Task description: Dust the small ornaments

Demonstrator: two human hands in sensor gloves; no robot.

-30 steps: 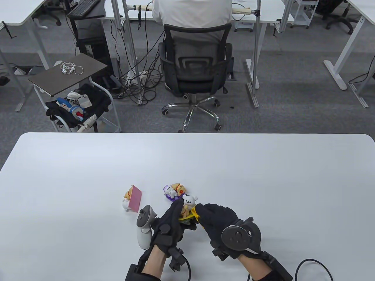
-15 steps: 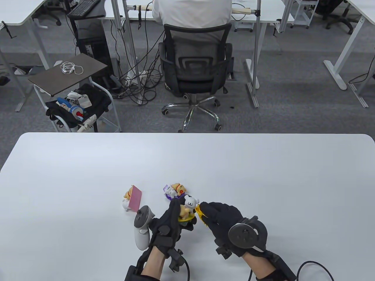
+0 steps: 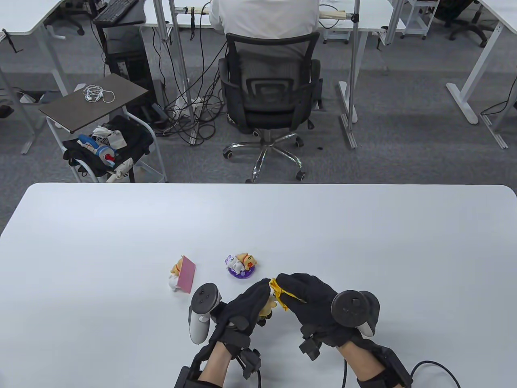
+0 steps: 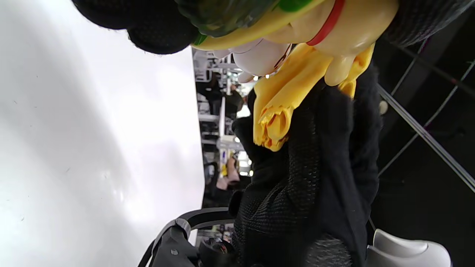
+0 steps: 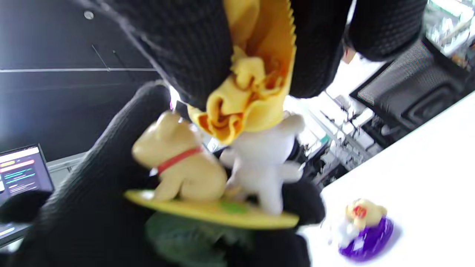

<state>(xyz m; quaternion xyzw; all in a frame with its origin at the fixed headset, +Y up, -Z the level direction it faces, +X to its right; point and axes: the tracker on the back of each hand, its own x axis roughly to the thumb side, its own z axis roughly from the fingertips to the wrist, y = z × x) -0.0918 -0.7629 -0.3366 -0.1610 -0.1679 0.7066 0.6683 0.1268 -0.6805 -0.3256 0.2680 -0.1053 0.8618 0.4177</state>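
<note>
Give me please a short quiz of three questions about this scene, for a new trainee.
1. True or false: the left hand holds a figurine.
2. The cloth in the right hand is: A red, B yellow, C blue?
3. How many figurines stand on the table?

Key: 1 true. 2 B. 3 two: the purple-based one and the one with the pink card.

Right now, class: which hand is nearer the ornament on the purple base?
Left. The left hand sits just below the purple-base ornament; the right hand, pinching the yellow cloth, is farther right.
</note>
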